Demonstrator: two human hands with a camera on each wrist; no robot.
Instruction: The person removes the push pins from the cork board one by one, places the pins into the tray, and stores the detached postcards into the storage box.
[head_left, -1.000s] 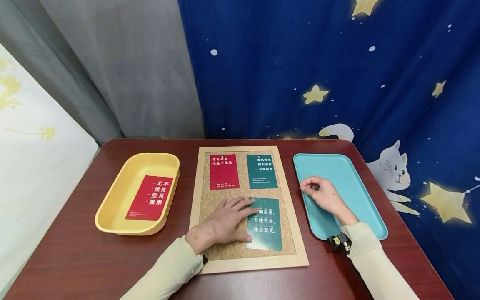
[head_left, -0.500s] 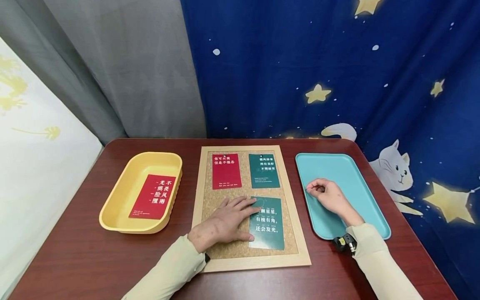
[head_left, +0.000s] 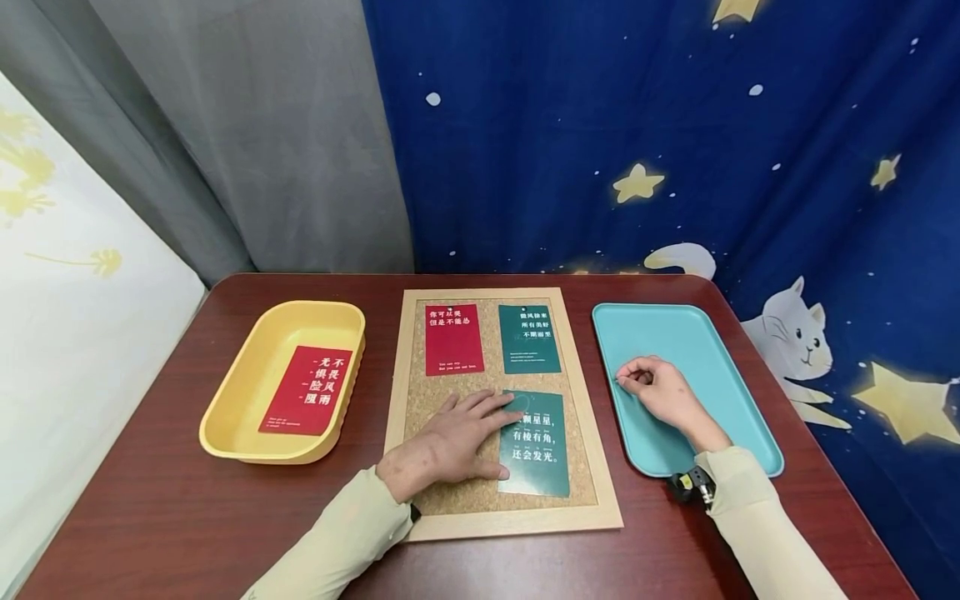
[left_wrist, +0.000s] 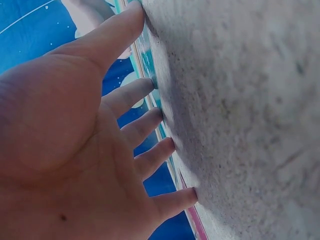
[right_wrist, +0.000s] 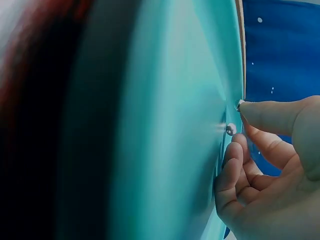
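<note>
My left hand (head_left: pixel 442 442) lies spread over the wood-framed cork board (head_left: pixel 457 504), its fingertips pressing the left edge of a dark green card (head_left: pixel 543 475). In the left wrist view, the fingertips (left_wrist: pixel 161 114) meet the board surface. Over the left part of the turquoise tray (head_left: pixel 720 392), my right hand (head_left: pixel 663 396) has thumb and forefinger brought together. The right wrist view shows them pinching a small shiny pushpin (right_wrist: pixel 240 105), mostly hidden by the thumb. A second silvery pin (right_wrist: pixel 231 129) sits on the tray just by the curled fingers.
A red card (head_left: pixel 455 342) and another green card (head_left: pixel 529 342) are pinned along the board's top. To the left stands a yellow basket (head_left: pixel 217 421) with a red card (head_left: pixel 303 392) inside. Curtains (head_left: pixel 525 150) hang behind the brown table (head_left: pixel 142 500).
My right hand has shifted slightly right, from the tray's left rim to just inside it, then stayed nearly still. The left hand keeps its place on the card. The head view drifted a little.
</note>
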